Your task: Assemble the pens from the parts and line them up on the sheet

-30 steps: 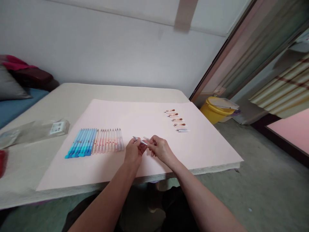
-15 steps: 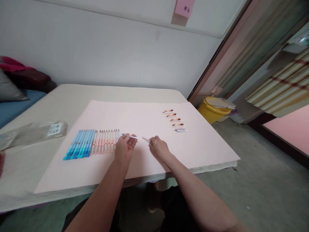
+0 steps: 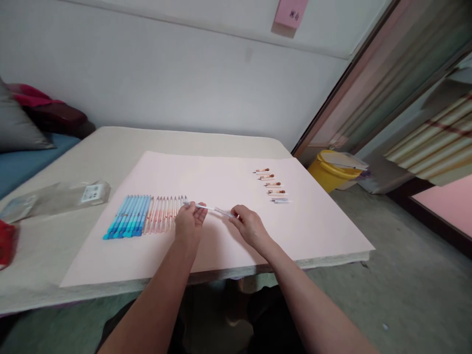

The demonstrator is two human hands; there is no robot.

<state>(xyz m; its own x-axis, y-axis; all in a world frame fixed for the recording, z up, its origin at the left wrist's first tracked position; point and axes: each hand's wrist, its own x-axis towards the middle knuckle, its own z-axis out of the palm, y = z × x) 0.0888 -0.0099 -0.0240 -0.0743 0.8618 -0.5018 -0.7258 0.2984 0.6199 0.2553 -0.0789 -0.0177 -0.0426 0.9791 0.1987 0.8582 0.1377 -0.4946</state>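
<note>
Between finger and thumb, my left hand (image 3: 187,225) holds a pen refill (image 3: 209,208), a thin white tube with a grey tip end pointing left. My right hand (image 3: 251,227) pinches a pale, translucent pen barrel (image 3: 223,213). The refill's right end meets the barrel's open left end; whether it has entered cannot be made out. Just left of my left hand lies a row of pale pens with reddish marks (image 3: 162,216), tips away from me. Beside them is a row of blue pens (image 3: 127,216).
A pale pink sheet (image 3: 309,231) covers part of the table. Small brown-ended pen parts (image 3: 273,185) lie in a column at right, with pale parts (image 3: 280,200) nearest. A clear plastic bag (image 3: 70,196) and a red object (image 3: 6,243) lie left. A yellow bucket (image 3: 332,172) stands beyond the table.
The refill and the barrel, apart before, have come end to end. My right hand's fingers have shifted back along the barrel, showing more of it. The view has shifted slightly left.
</note>
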